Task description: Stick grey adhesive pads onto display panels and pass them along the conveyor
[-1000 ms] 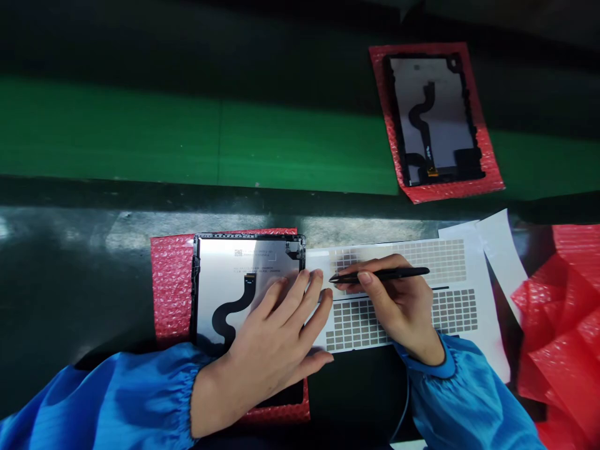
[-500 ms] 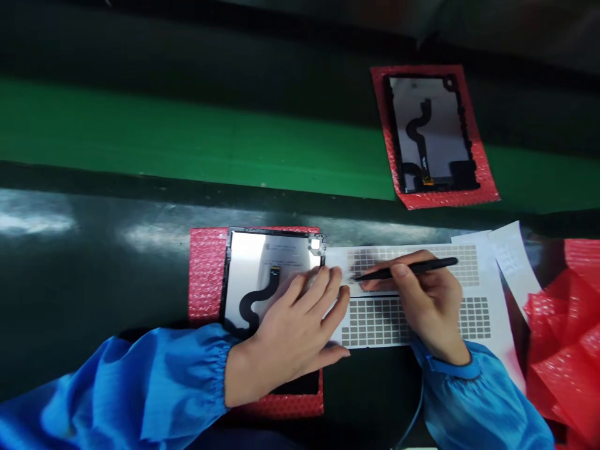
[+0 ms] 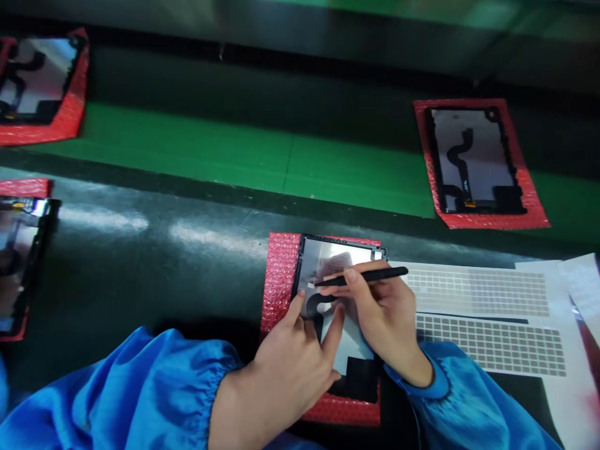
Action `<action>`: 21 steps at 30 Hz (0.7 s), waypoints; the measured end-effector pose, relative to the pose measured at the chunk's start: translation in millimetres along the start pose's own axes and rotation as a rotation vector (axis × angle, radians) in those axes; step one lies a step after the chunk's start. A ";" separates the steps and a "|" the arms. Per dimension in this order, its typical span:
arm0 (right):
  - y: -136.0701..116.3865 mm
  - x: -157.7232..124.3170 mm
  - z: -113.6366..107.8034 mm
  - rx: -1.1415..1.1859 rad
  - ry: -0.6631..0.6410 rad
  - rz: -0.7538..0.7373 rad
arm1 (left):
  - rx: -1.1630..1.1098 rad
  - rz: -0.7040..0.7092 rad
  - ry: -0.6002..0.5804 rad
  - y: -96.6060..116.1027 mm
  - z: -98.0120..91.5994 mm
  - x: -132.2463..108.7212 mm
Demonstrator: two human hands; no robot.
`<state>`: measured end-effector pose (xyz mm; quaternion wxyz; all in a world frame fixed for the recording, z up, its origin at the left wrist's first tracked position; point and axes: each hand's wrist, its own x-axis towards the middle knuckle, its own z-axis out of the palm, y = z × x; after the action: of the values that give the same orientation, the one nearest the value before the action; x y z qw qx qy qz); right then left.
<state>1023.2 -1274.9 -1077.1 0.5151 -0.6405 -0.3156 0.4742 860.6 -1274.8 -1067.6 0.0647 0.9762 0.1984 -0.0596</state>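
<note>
Red bubble-wrap sheet [image 3: 280, 281] beneath a black-framed silver tablet panel [image 3: 340, 250], bottom centre of the frame, likely as padding against the dark bench [image 3: 117, 262]. Right hand [image 3: 387, 319] with grip clamped on a slim black pointed tool [image 3: 363, 276], tip over the panel's upper left. Left hand [image 3: 290, 362] with grip apart, fingertips [image 3: 300, 301] seemingly steadying the panel. White sheet of grey grid labels [image 3: 487, 344] just right.

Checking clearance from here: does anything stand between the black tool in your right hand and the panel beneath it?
Nothing visible does: the tip of the black pointed tool in the right hand is directly over the panel. The left hand lies lower down, beside the tip, not between.
</note>
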 end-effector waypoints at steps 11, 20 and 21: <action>7.1 11.7 10.3 -0.155 -0.017 0.025 | -0.137 0.021 -0.044 -10.2 2.0 5.2; 11.4 9.9 10.1 -0.173 -0.022 0.013 | -0.129 -0.003 -0.002 -13.1 4.0 7.2; 11.8 9.9 10.0 -0.175 -0.026 0.011 | -0.127 -0.003 0.004 -14.2 3.7 7.3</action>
<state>1016.4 -1265.7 -1091.4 0.4506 -0.6786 -0.3588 0.4558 861.3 -1259.6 -1073.7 0.1259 0.9700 0.2031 -0.0453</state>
